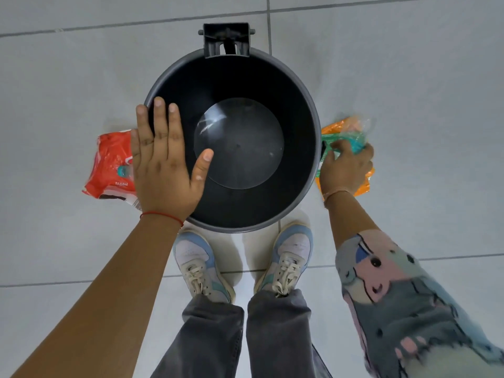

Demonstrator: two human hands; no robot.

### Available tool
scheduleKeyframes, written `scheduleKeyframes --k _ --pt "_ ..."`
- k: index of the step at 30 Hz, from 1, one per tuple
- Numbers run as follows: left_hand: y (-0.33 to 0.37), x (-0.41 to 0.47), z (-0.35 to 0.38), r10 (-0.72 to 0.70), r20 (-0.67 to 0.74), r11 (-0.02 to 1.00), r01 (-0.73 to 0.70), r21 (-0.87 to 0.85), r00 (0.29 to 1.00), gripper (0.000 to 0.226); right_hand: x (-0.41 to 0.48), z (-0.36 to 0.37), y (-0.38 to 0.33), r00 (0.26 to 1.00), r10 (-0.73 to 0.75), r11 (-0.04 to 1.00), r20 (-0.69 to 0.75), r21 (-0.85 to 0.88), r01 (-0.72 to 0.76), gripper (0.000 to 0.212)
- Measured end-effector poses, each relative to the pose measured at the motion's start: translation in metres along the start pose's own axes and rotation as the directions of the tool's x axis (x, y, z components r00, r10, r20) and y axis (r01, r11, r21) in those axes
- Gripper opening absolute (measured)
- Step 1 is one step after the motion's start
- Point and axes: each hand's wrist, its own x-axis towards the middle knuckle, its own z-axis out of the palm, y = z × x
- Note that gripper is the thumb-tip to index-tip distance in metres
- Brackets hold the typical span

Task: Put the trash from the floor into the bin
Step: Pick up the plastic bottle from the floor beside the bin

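A round dark grey bin (305, 110) stands open on the tiled floor, with nothing inside it. A red plastic wrapper (111, 165) lies on the floor just left of the bin. An orange and green wrapper (345, 129) lies on the floor at the bin's right side. My left hand (166, 159) hovers flat with fingers spread over the bin's left rim, holding nothing. My right hand (346, 167) is down on the orange and green wrapper, fingers curled onto it.
A black hinge bracket (226, 40) sticks out at the bin's far rim. My two feet in pale sneakers (201, 266) stand right behind the bin's near edge. Light grey floor tiles (81, 77) surround everything.
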Motion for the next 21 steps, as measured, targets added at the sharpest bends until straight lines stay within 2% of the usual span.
scheduleKeyframes --k 2,4,6,7,10,12,14,16,18,21 --pt "0.000 0.000 -0.001 -0.008 0.010 1.000 0.008 -0.001 1.000 0.071 -0.019 -0.026 -0.017 0.982 -0.092 0.982 -0.162 0.151 0.117 0.017" --pt "-0.001 0.000 -0.003 -0.012 0.016 1.000 0.013 -0.024 1.000 0.071 -0.047 -0.063 -0.042 0.936 -0.204 0.917 -0.288 0.278 0.285 0.014" --pt "-0.003 0.000 -0.003 -0.011 0.019 0.998 0.013 -0.065 1.000 0.072 -0.083 -0.097 -0.065 0.877 -0.333 0.816 -0.345 0.361 0.452 0.011" --pt "-0.004 0.000 -0.004 -0.015 0.018 0.996 0.016 -0.085 1.000 0.072 -0.100 -0.110 -0.078 0.853 -0.395 0.766 -0.341 0.390 0.511 0.017" --pt "-0.004 0.000 -0.005 -0.023 0.006 0.989 0.023 -0.149 1.000 0.072 -0.132 -0.110 -0.107 0.791 -0.576 0.694 -0.207 0.388 0.607 0.030" --pt "-0.003 0.000 -0.006 -0.030 -0.012 0.984 0.027 -0.177 0.999 0.073 -0.131 -0.080 -0.122 0.763 -0.645 0.746 0.034 0.245 0.619 0.032" --pt "-0.002 0.000 -0.006 -0.037 -0.016 0.984 0.033 -0.178 0.999 0.073 -0.115 -0.033 -0.128 0.786 -0.543 0.831 0.296 0.056 0.553 0.038" --pt "-0.003 -0.001 -0.006 -0.039 -0.014 0.986 0.036 -0.164 0.999 0.073 -0.093 0.010 -0.128 0.803 -0.377 0.877 0.461 -0.102 0.470 0.045" --pt "-0.004 -0.001 -0.004 -0.037 -0.007 0.989 0.035 -0.144 0.999 0.074 -0.079 0.037 -0.125 0.801 -0.251 0.886 0.543 -0.205 0.416 0.054" --pt "-0.007 0.000 -0.002 -0.021 -0.020 0.990 0.018 -0.140 1.000 0.075 -0.070 0.053 -0.125 0.799 -0.230 0.853 0.556 -0.281 0.441 0.058"
